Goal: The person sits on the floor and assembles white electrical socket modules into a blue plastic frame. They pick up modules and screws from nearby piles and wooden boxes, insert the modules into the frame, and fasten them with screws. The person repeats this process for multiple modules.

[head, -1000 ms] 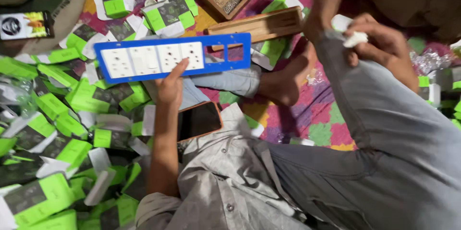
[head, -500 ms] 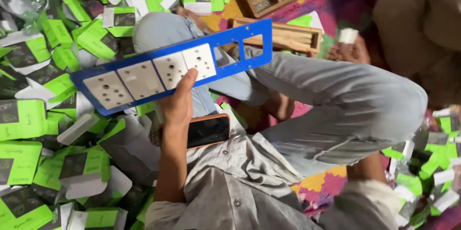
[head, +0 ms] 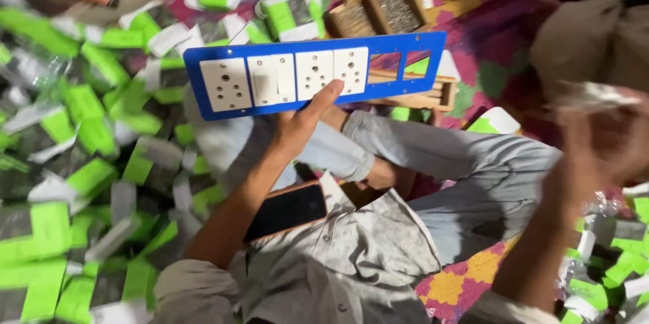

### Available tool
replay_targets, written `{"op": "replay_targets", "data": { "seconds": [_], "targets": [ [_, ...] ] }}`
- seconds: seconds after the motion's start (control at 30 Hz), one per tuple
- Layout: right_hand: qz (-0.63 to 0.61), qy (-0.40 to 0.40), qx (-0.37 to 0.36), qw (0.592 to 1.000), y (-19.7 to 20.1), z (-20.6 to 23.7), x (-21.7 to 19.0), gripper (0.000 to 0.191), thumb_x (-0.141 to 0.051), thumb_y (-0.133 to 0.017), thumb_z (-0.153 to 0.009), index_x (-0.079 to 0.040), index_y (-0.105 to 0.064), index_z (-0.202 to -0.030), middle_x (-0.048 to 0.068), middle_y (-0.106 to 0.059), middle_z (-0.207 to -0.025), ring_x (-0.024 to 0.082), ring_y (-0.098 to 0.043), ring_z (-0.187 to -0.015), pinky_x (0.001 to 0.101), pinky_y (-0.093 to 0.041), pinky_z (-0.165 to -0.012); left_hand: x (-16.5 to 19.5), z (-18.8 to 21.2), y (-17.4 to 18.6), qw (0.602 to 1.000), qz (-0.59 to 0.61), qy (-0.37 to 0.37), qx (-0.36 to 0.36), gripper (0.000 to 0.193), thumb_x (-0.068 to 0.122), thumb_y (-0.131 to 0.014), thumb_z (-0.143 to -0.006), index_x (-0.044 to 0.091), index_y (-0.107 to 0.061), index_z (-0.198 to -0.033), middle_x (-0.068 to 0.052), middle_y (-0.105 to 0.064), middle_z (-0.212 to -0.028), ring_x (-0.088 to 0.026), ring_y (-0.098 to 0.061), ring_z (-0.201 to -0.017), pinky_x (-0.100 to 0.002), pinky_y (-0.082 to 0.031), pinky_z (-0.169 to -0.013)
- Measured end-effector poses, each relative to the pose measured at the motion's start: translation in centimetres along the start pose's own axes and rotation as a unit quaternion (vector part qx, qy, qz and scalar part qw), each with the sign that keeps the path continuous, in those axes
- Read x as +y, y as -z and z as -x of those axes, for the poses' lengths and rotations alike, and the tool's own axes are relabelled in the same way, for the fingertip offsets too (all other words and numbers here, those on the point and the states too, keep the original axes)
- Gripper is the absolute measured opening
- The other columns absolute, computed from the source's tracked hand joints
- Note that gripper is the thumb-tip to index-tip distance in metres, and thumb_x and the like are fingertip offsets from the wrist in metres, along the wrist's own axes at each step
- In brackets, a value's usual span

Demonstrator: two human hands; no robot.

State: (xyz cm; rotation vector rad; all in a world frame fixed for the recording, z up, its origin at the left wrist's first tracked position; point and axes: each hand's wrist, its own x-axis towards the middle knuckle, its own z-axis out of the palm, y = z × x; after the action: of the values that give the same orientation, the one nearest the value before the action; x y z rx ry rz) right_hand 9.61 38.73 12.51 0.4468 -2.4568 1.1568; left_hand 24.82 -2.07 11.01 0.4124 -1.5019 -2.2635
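We hold the blue panel (head: 312, 75) up over our lap with our left hand (head: 305, 121), its grip closed on the lower edge, thumb lying up across the front; four white socket modules (head: 284, 78) fill its left part, and two cut-outs at its right end stand open; our right hand (head: 602, 141) is raised at the right and blurred, so we cannot tell whether its grip is open or closed; green and white packets (head: 81, 175) crowd the floor along the whole left side and more lie at the lower right corner; a wooden tray (head: 378, 9) sits just beyond the panel's upper edge; a dark phone (head: 287, 210) lies on our shirt; the patterned mat (head: 466, 280) shows bare near our knee.
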Motion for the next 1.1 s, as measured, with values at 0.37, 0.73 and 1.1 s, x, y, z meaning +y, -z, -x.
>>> {"op": "replay_targets", "data": {
  "seconds": [0.37,0.73,1.1],
  "targets": [
    [-0.24,-0.071,-0.178,0.952,-15.7,-6.2,-13.3,0.041,0.004,-0.081,-0.09,0.003,-0.064,-0.128,0.01,-0.066,-0.115,0.014,-0.072,-0.098,0.0251,-0.062,-0.079,-9.7,-8.2,-2.1,0.993,-0.082,0.028,-0.082,0.028,0.015,-0.074,-0.099,0.0,-0.071,-0.121,-0.005,-0.073,-0.112,-0.014,-0.069,-0.1,-0.029,-0.056,-0.087],
    [-0.094,-0.079,-0.141,0.982,-19.1,-3.2,-10.5,0.029,-0.005,-0.093,-0.084,0.0,-0.072,-0.103,0.01,-0.071,-0.096,0.01,-0.067,-0.072,0.0221,-0.051,-0.061,-13.8,-5.2,-1.3,0.986,-0.139,0.044,-0.081,0.023,0.011,-0.075,-0.098,-0.001,-0.071,-0.118,-0.006,-0.073,-0.11,-0.013,-0.07,-0.098,-0.029,-0.057,-0.082],
    [-0.066,0.024,-0.137,0.988,-18.3,-3.8,-10.9,0.032,-0.002,-0.09,-0.083,0.003,-0.071,-0.108,0.012,-0.072,-0.103,0.009,-0.068,-0.082,0.0221,-0.054,-0.063,-12.6,-6.0,-0.9,0.969,-0.225,-0.014,-0.103,0.025,0.009,-0.075,-0.096,0.004,-0.071,-0.12,-0.006,-0.073,-0.115,-0.016,-0.07,-0.103,-0.031,-0.057,-0.09]
  ]
}}
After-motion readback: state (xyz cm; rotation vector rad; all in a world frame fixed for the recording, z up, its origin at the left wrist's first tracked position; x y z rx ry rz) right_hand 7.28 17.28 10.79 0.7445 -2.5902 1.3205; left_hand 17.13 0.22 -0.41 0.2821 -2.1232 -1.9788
